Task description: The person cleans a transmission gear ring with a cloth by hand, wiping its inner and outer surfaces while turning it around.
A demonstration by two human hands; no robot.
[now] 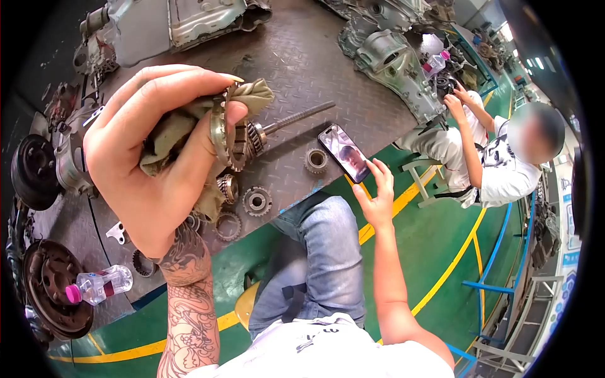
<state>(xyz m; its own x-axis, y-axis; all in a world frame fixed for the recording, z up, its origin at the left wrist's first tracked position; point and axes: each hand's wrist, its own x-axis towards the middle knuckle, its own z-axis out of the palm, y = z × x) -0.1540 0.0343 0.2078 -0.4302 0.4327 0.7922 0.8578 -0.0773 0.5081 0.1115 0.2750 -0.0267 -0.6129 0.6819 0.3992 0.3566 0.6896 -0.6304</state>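
My left hand (151,132), raised over the metal table, is closed around a toothed metal ring (220,129), likely a synchronizer ring, and an olive cloth (170,135). The thumb and a fingertip press on the ring. Behind it, a splined shaft with gears (258,135) lies on the table, partly hidden. At the table edge, my right hand (379,198) has its thumb and fingers around the lower end of a phone (343,153). The lit screen faces up. Beside the phone sits a small gear (316,161); another gear (257,201) and a toothed ring (227,226) lie nearer my left wrist.
Metal housings (387,63) stand across the far side of the table (296,75). On the left are a rusty drum (57,290) and a water bottle (104,285). A co-worker (510,164) sits at the right, hands on a dark part. My legs are below the near edge.
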